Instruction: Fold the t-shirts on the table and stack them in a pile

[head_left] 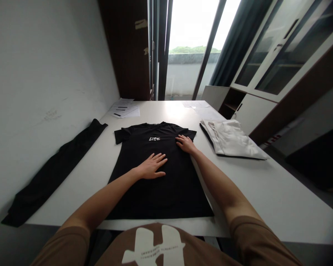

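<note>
A black T-shirt with a small white print on its chest lies spread out on the white table, collar at the far end and hem near me. My left hand rests flat on the middle of the shirt, fingers spread. Higher up, near the right sleeve, my right hand lies on the fabric with its fingers stretched out. Neither hand grips anything. The shirt's far sleeves stick out to both sides.
Along the left wall lies a long folded black garment. A stack of folded white clothes, with something black beneath it, sits at the right. Printed papers lie at the far left. Glass-fronted cabinets stand beyond the table's right side.
</note>
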`<state>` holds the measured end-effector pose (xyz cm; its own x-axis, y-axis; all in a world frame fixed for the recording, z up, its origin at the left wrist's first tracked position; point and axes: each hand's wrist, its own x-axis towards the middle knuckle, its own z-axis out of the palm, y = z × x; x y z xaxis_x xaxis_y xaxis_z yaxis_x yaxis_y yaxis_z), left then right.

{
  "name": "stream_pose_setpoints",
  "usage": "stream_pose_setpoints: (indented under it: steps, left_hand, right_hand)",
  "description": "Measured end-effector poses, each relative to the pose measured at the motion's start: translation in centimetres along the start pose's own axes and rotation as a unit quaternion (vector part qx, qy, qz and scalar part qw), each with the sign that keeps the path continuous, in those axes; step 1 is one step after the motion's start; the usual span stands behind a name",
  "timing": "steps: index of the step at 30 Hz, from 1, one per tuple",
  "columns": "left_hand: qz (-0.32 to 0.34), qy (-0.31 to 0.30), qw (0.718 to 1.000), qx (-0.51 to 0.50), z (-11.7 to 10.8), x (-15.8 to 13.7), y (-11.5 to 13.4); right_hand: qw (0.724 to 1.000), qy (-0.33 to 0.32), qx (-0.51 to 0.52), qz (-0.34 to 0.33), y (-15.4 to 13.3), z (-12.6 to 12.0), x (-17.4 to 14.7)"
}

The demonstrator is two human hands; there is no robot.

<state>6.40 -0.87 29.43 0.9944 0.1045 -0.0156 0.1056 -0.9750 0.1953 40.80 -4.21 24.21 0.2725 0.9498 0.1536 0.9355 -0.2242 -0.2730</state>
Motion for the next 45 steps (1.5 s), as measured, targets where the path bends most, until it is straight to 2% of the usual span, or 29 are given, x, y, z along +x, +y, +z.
stream_pose_setpoints:
  steps: [4, 7, 11, 14, 16, 17, 19, 21, 23, 26, 28, 31, 35, 41, 45]
  left_hand:
    - [0.039, -0.033, 0.999, -0.015, -0.5, -0.3, 2.9]
    - [0.099, -0.067, 0.992, -0.048, -1.1, -1.0, 5.8]
    - [0.192, -0.120, 0.966, -0.124, -2.4, -1.9, 8.6]
    - [0.223, -0.169, 0.940, -0.197, -3.8, -1.9, 8.8]
    - [0.212, -0.188, 0.925, -0.254, -4.6, -1.6, 8.0]
    - [0.194, -0.176, 0.925, -0.274, -4.9, -1.4, 7.4]
    - [0.129, -0.101, 0.950, -0.265, -5.0, -0.9, 5.7]
    - [0.036, 0.009, 0.983, -0.181, -4.4, -0.4, 3.5]
    - [-0.062, 0.086, 0.991, -0.078, -3.2, -0.2, 0.9]
    - [-0.179, 0.115, 0.977, 0.007, -1.1, -0.3, -3.2]
    - [-0.222, 0.106, 0.969, 0.029, -0.1, -0.7, -5.7]
    - [-0.249, 0.087, 0.964, 0.035, 0.7, -1.3, -8.2]
    - [-0.262, 0.085, 0.961, 0.035, 1.0, -1.5, -9.4]
    - [-0.233, 0.087, 0.968, 0.027, 1.0, -1.5, -8.7]
    - [-0.168, 0.063, 0.983, 0.025, 0.8, -1.2, -6.6]
  right_hand:
    - [1.000, 0.003, 0.001, 0.000, -0.1, 0.0, 0.0]
    - [1.000, -0.001, -0.001, 0.000, -0.2, -0.1, 0.0]
    - [1.000, -0.013, -0.006, 0.001, -0.5, -0.5, -0.1]
    - [1.000, -0.018, -0.020, 0.008, -1.2, -0.9, -0.5]
    - [0.999, -0.021, -0.034, 0.016, -2.0, -1.1, -0.9]
    - [0.999, -0.023, -0.040, 0.018, -2.6, -1.1, -1.1]
    - [0.999, -0.021, -0.048, 0.009, -4.2, -1.2, -1.6]
    - [0.999, -0.016, -0.048, -0.018, -6.2, -1.0, -2.2]
    - [0.998, -0.016, -0.042, -0.052, -8.3, -0.6, -2.9]
    - [0.994, -0.037, -0.029, -0.101, -11.2, 0.3, -4.0]
    - [0.990, -0.054, -0.027, -0.127, -12.4, 1.0, -4.5]
    - [0.989, -0.060, -0.033, -0.130, -12.6, 1.5, -4.5]
    - [0.994, -0.059, -0.041, -0.077, -10.4, 1.3, -3.1]
    - [0.998, -0.047, -0.050, 0.007, -5.9, 0.8, -1.2]
    - [0.997, -0.046, -0.061, 0.004, -4.2, 0.4, -0.9]
